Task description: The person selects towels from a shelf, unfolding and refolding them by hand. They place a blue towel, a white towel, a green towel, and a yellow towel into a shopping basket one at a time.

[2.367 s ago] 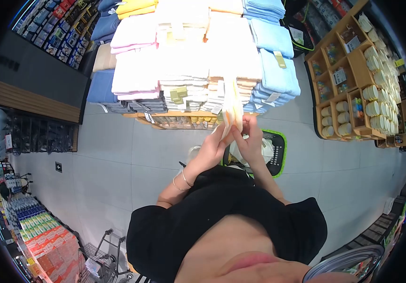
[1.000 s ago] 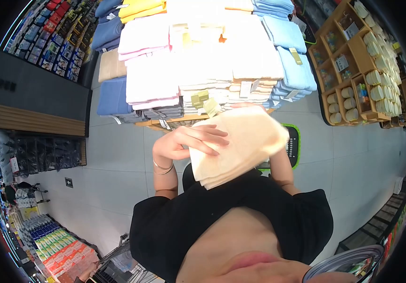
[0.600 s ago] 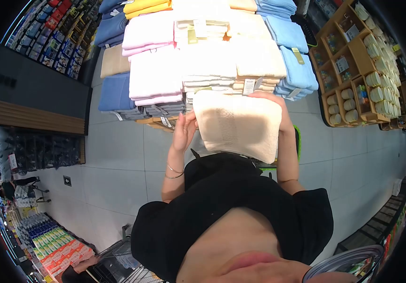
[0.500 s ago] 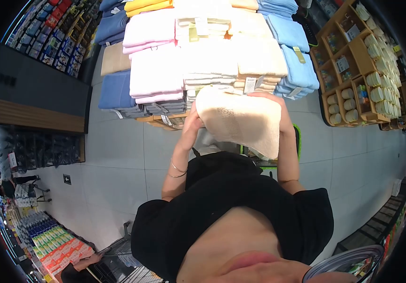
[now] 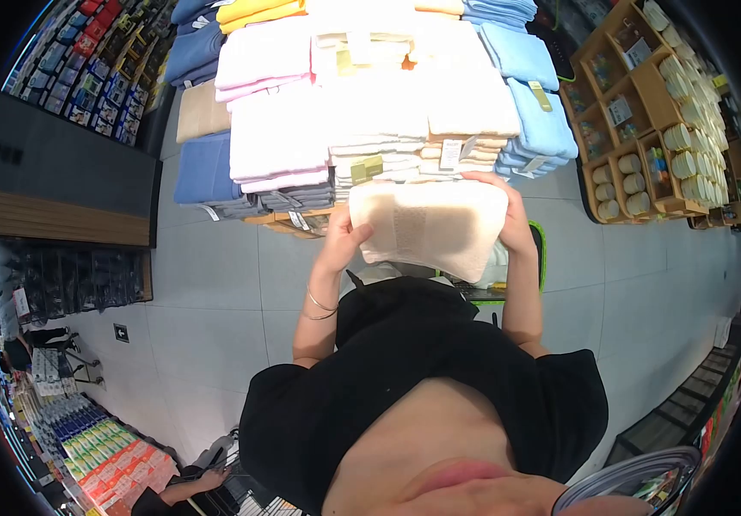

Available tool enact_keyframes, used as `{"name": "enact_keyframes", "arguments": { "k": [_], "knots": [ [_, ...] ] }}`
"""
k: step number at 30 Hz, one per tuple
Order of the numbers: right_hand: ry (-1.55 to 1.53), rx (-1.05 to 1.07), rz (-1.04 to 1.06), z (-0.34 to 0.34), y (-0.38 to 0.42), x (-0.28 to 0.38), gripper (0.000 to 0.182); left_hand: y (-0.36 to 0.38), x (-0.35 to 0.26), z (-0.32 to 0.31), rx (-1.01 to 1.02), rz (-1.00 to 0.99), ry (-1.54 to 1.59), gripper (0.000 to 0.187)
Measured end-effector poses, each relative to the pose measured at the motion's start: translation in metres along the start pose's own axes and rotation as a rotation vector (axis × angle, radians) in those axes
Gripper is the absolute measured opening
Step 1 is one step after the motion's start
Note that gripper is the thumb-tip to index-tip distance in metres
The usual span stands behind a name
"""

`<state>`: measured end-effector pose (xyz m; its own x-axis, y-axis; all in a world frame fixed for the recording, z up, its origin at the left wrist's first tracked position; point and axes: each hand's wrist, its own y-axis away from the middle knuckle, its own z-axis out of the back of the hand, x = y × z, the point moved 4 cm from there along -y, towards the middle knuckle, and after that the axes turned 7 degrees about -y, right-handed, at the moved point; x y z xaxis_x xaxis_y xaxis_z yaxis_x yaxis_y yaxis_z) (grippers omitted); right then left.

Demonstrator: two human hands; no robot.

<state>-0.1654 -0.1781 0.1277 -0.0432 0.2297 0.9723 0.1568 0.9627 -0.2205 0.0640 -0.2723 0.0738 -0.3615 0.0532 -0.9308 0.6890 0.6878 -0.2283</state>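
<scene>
A folded cream towel [image 5: 430, 225] hangs between my two hands, in front of the stacked towels. At its left edge my left hand [image 5: 342, 241] grips it, thumb on the near face. My right hand [image 5: 506, 211] is closed on its upper right corner and side. Just beyond are stacks of folded towels: pink [image 5: 280, 138], beige [image 5: 472, 107], light blue [image 5: 544, 120] and dark blue [image 5: 204, 168]. Paper tags hang from several of them.
Behind the towel is a green-rimmed basket [image 5: 543, 258]. Wooden shelves [image 5: 637, 95] with cups stand at the right. At the lower left another person's arm [image 5: 191, 488] reaches to a cart. A dark counter [image 5: 61, 163] stands at the left.
The cream towel has come down a little at its top edge and hangs more level, its lower corner higher and further left. My left hand has moved slightly left and down. The other person's arm has shifted right.
</scene>
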Motion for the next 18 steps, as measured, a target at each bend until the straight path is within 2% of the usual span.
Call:
{"name": "enact_keyframes", "arguments": {
  "k": [3, 7, 10, 13, 16, 18],
  "knots": [
    [-0.138, 0.062, -0.053, -0.006, 0.009, -0.02, 0.035, -0.002, 0.006, -0.012, -0.128, 0.233, 0.11, 0.031],
    [-0.348, 0.013, -0.225, 0.0, 0.01, -0.042, 0.032, 0.007, 0.013, -0.004, -0.096, 0.22, -0.178, 0.027],
    [-1.141, -0.099, -0.39, 0.01, 0.021, -0.084, 0.042, 0.002, -0.004, -0.014, -0.102, 0.222, -0.275, 0.028],
    [-1.255, -0.122, -0.493, 0.003, 0.028, -0.08, 0.051, -0.002, -0.012, -0.015, -0.069, 0.223, -0.373, 0.033],
    [-0.771, 0.064, -0.379, -0.002, 0.032, -0.083, 0.055, -0.001, -0.016, -0.013, -0.004, 0.243, -0.441, 0.04],
    [-0.66, 0.041, -0.515, -0.005, 0.033, -0.082, 0.055, 0.001, -0.014, -0.01, 0.021, 0.273, -0.445, 0.044]
  ]
}}
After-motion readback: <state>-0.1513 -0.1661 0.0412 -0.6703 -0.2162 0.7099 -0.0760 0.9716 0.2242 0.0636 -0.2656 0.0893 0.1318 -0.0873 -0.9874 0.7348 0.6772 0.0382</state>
